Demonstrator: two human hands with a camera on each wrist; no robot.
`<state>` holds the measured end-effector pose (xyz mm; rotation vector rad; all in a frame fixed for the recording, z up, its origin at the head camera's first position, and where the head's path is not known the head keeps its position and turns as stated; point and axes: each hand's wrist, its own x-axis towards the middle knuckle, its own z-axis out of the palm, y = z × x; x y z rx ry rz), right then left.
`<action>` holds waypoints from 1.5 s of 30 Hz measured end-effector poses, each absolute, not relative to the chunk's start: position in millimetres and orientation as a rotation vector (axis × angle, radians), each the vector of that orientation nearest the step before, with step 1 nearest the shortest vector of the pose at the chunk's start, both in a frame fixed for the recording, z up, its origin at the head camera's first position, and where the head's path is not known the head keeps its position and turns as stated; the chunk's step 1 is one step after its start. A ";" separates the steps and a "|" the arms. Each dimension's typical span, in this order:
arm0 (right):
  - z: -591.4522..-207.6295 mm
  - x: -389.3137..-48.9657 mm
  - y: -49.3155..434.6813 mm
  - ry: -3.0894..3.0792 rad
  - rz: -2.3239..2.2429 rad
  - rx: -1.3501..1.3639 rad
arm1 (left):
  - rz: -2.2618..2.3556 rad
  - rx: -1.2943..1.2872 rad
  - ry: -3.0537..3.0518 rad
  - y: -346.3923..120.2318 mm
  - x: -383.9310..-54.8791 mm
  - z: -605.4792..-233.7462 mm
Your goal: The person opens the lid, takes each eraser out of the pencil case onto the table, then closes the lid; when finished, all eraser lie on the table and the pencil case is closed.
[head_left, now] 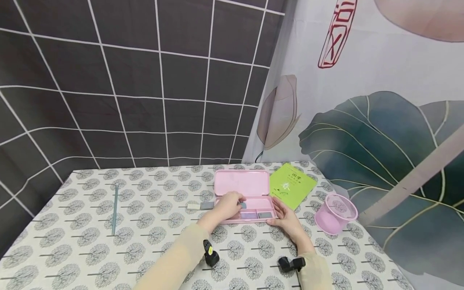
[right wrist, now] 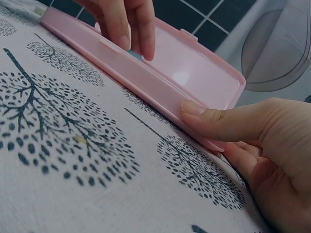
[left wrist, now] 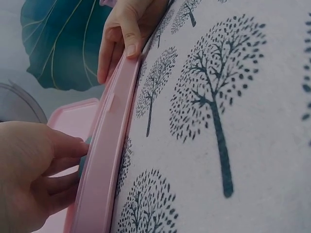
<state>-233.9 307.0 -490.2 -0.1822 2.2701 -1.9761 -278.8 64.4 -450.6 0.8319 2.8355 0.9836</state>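
Observation:
A pink pencil case (head_left: pixel 241 182) lies on the table with its lid folded back. My left hand (head_left: pixel 229 206) reaches down into it, and its fingers pinch a small teal block (left wrist: pixel 83 158), mostly hidden by them. My right hand (head_left: pixel 288 219) grips the case's right end, with the thumb (right wrist: pixel 197 108) against the front wall and the other fingers round the end. In the front compartments sit a lilac block (head_left: pixel 248 216) and a grey-green block (head_left: pixel 264 215). Left of the case, a grey block (head_left: pixel 207 206) and an off-white block (head_left: pixel 193 206) lie end to end.
A slim teal pencil (head_left: pixel 115 209) lies far left on the tree-print tablecloth (head_left: pixel 156 241). Behind the case's right side is a green booklet (head_left: pixel 293 185). A pink round container (head_left: pixel 334 215) stands to the right. Dark gridded cloth (head_left: pixel 130 112) hangs behind the table.

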 end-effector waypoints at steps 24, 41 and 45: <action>-490.6 -234.8 307.5 2.274 -1.971 -0.196 | 1.047 0.783 2.706 59.3 -285.9 -448.5; -490.9 -234.7 306.5 2.266 -1.975 -0.191 | 1.033 0.804 2.741 55.8 -285.3 -451.5; -490.3 -235.0 307.1 2.269 -1.974 -0.190 | 1.044 0.826 2.760 55.7 -284.9 -451.9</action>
